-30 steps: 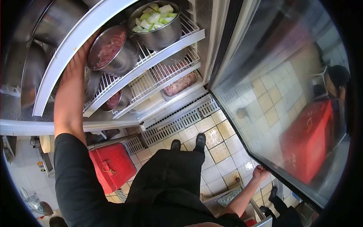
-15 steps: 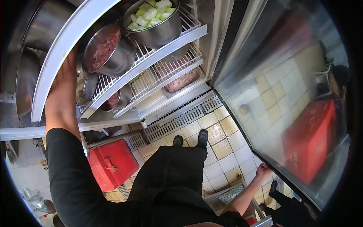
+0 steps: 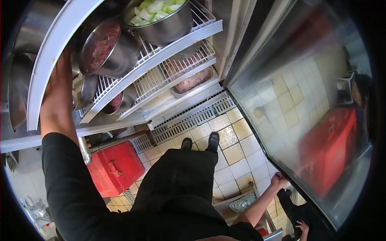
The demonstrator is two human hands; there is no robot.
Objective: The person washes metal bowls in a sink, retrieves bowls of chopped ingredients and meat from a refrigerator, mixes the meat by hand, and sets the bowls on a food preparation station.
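Note:
My left hand (image 3: pixel 60 86) reaches in between the fridge shelves, under the upper white shelf edge (image 3: pixel 50 44); its fingers are hidden. Beside it, a tilted steel pot (image 3: pixel 130 56) holds pinkish minced meat (image 3: pixel 105 47), and another steel vessel (image 3: pixel 86 90) sits just below. To the right stands a pot of cut pale green vegetable pieces (image 3: pixel 155 11). My right hand (image 3: pixel 278 180) has its fingers curled at the lower edge of the open glass door (image 3: pixel 305 108).
Lower racks hold a tray of meat (image 3: pixel 194 80) and a bowl (image 3: pixel 120 102). A red box (image 3: pixel 116 166) stands on the tiled floor (image 3: pixel 237 154). At lower right are another person's hand (image 3: pixel 302 226) and dark clothing. The door glass reflects the room.
The view has shifted, and the shelves and pots sit further left. My left arm remains inside the fridge. The other person at lower right has moved, with a hand now showing.

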